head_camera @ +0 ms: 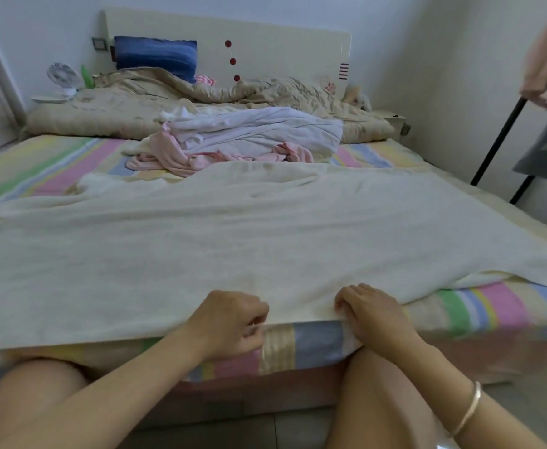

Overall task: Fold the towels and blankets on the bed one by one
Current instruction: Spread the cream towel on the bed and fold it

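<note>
A large cream blanket (233, 241) lies spread flat across the near half of the bed, its near edge along the mattress front. My left hand (233, 322) and my right hand (372, 311) both grip that near edge with curled fingers, close together near the middle. Behind the blanket, a crumpled pink towel (181, 158) and a white cloth (252, 134) lie heaped in the middle of the bed.
The bed wears a pastel striped sheet (54, 163). A rumpled beige quilt (129, 105) and a blue pillow (155, 56) lie against the headboard. A small white fan (63, 77) stands at far left. A black clothes rack (499, 140) with hanging garments stands at right.
</note>
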A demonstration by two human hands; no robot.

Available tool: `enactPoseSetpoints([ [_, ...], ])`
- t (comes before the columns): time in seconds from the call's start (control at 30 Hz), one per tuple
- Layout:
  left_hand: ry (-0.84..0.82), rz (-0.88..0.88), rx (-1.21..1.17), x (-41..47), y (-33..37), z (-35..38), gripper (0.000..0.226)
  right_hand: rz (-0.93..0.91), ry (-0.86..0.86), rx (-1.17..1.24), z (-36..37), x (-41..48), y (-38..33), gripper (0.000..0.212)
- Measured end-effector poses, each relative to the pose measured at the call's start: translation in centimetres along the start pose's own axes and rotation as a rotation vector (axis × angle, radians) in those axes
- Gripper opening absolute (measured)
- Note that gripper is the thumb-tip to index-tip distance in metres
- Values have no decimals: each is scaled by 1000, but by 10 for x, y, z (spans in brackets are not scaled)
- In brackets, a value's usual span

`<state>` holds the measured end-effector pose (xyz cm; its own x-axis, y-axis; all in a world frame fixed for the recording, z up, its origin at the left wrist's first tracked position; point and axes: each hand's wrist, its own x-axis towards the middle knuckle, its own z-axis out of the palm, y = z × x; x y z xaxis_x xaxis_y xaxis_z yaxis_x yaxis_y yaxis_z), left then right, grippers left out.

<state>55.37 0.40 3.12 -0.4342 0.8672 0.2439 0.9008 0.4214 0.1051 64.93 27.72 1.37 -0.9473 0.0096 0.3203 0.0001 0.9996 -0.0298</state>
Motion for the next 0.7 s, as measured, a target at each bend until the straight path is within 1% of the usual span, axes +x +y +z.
enactPoseSetpoints([
  [0.07,-176,3,-55,1,8,0,11,21,-155,83,-7,-14,6,19],
  [0.1,-219,-8,-77,3,10,2,17,31,-184,128,-11,-20,8,18],
  [0.17,-211,-84,-160,11,12,5,32,104,-168,228,-18,-26,11,17],
  [0.2,-182,-127,-200,19,11,7,36,182,-129,300,-19,-26,15,17],
  [0.27,-129,-168,-236,41,14,14,37,390,29,413,-22,-23,30,16],
  [0.33,-91,-187,-262,64,24,20,34,618,215,418,-28,-22,52,12],
  [0.37,-82,-183,-287,81,34,25,32,763,269,400,-33,-24,68,10],
  [0.4,-74,-184,-319,94,44,28,28,905,299,379,-35,-26,86,12],
  [0.47,-74,-184,-403,123,66,34,19,1148,298,411,-30,-32,131,29],
  [0.5,-72,-180,-437,136,77,37,14,1236,266,454,-27,-35,149,43],
  [0.53,-70,-171,-460,148,89,41,11,1284,241,521,-22,-36,168,58],
  [0.57,-70,-157,-470,159,99,44,10,1302,226,579,-18,-36,181,68],
  [0.63,-73,-109,-461,180,119,52,12,1334,220,680,3,-34,226,72],
  [0.67,-74,-90,-449,185,125,54,13,1337,234,724,12,-32,245,77],
  [0.7,-77,-75,-435,194,131,59,16,1365,240,723,13,-28,256,91],
])
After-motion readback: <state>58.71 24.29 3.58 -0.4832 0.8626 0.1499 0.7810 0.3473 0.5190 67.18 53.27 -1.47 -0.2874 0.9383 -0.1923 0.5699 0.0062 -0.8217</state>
